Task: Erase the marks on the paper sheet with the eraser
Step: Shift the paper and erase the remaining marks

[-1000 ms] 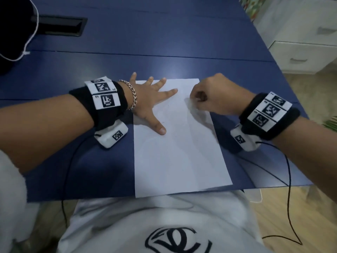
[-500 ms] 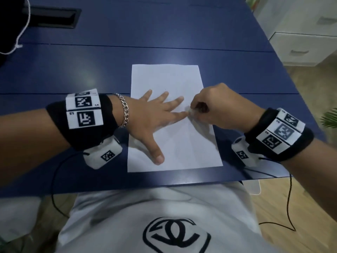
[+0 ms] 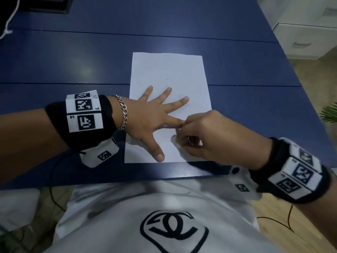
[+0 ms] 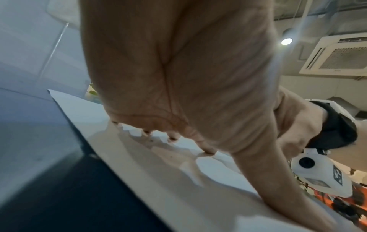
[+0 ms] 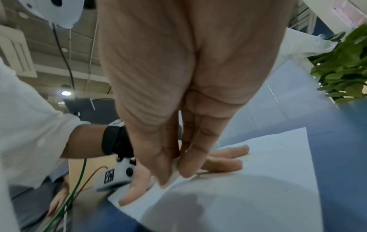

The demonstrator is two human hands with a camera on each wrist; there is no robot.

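A white paper sheet [image 3: 169, 73] lies on the blue table [image 3: 73, 61], near its front edge. Only faint specks show on the sheet. My left hand [image 3: 155, 117] lies flat on the sheet's lower left with fingers spread, pressing it down. My right hand [image 3: 180, 141] is curled at the sheet's lower right, close against the left index finger. Its thumb and fingers pinch a small white eraser [image 5: 175, 170] against the paper [image 5: 278, 157]. The eraser is mostly hidden by the fingers. In the left wrist view my palm [image 4: 178, 78] arches over the sheet [image 4: 139, 172].
The table's front edge [image 3: 109, 181] runs just below the sheet, with my white shirt under it. A black recessed slot [image 3: 49, 6] sits at the back left. White drawers [image 3: 306, 33] and a green plant [image 3: 330, 112] stand to the right. Cables hang from both wrists.
The sheet, which overhung the front edge, now lies fully on the table. My left hand has shifted down the sheet, and my right hand has moved down and left beside the left index finger.
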